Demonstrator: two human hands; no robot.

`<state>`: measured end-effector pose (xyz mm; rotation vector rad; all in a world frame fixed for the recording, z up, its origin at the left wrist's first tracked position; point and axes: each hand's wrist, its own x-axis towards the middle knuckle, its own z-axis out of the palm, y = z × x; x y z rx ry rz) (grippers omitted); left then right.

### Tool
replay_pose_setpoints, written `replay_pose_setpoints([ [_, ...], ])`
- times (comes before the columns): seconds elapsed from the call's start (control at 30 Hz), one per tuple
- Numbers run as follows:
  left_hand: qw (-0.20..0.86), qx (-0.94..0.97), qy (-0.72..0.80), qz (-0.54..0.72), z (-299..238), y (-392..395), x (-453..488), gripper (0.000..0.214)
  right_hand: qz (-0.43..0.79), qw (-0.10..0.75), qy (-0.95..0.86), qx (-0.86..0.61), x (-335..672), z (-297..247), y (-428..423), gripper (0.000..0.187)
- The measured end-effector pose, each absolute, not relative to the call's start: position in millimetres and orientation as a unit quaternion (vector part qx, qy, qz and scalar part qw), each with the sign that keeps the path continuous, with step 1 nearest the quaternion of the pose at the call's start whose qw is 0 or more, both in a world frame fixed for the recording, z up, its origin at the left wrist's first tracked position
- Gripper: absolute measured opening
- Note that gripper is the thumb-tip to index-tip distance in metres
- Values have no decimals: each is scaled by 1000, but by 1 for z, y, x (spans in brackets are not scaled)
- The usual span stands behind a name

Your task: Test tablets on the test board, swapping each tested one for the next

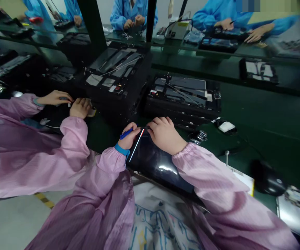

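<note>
A dark glossy display panel [156, 159] lies in front of my body. Along its left side runs a thin bright white strip [136, 146] with a red upper end. My left hand [129, 137], with a blue band at its wrist, is closed around a blue pen [126, 134] at the panel's upper left corner. At the panel's far edge, my right hand [165, 136] bends over with fingers curled and pressed together. Whatever lies under those fingertips is hidden. Light reflects off the panel near my right sleeve.
Stacked black device panels stand beyond my hands, one stack [183, 92] at centre and a taller one [116, 69] to its left. Rightward are a coiled cable [226, 126] and a black rounded object [268, 178]. A co-worker's hands [79, 107] work at left; others sit across.
</note>
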<state>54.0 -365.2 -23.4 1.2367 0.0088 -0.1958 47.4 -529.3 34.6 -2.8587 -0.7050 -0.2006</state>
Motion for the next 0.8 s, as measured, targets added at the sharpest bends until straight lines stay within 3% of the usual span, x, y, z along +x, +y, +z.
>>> replay_pose_setpoints([
  [0.17,817,570,2,-88,-21,-366,54,39,-83,131,-261,-953,52,43,-523,16],
  [0.43,839,525,-41,-140,-17,-367,52,41,-28,430,-309,-848,-8,46,-577,12],
  [0.67,820,549,-60,-149,-15,-364,55,39,-64,577,-122,-805,-54,56,-638,13],
  [0.8,822,547,-63,-147,-18,-363,55,38,-182,671,-14,-719,-70,69,-645,3],
])
